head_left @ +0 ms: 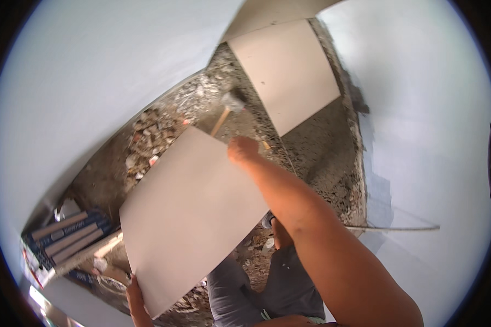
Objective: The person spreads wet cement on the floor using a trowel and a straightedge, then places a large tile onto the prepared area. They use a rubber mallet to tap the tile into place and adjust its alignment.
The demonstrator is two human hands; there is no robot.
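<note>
The rough floor (101, 174) is strewn with rubble (153, 131) and flanked by a pale left wall (109, 65) and a pale right wall (431, 109), the latter marked by grey patches (379, 196) near its base. Both are brightly lit.

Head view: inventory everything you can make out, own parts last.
held tile: one, pale beige, centre
floor tile: one, pale beige, top
mallet: one, grey head, tan handle, beyond held tile
rubble: uncountable, brown and grey, left of mallet
packs: count unclear, dark blue and tan, lower left
plank: one, light brown, beside packs
walls: two, bluish white, left and right
rod: one, pale, lower right
trousers: one pair, grey, bottom
left hand: one, bare, held tile's lower left
right hand: one, bare, held tile's upper edge
</note>
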